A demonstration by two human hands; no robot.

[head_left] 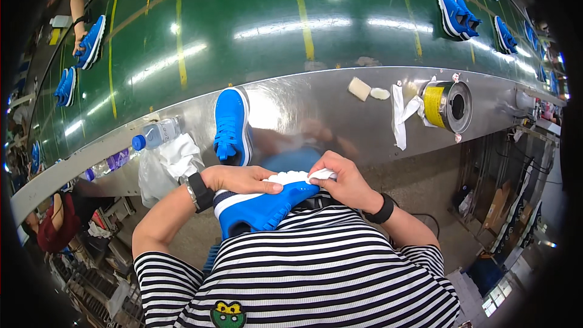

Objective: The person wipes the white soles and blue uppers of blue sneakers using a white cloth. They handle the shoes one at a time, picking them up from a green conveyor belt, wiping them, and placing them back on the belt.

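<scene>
Blue sneaker is held before the worktop's near edge, close to your striped shirt, toe to your right and white sole turned away from you. Your left hand is clamped on it; your right hand pinches a white cloth at the toe. A matching sneaker stands between the worktop's near and far edges, and a yellow-labelled tin sits toward its right end
</scene>
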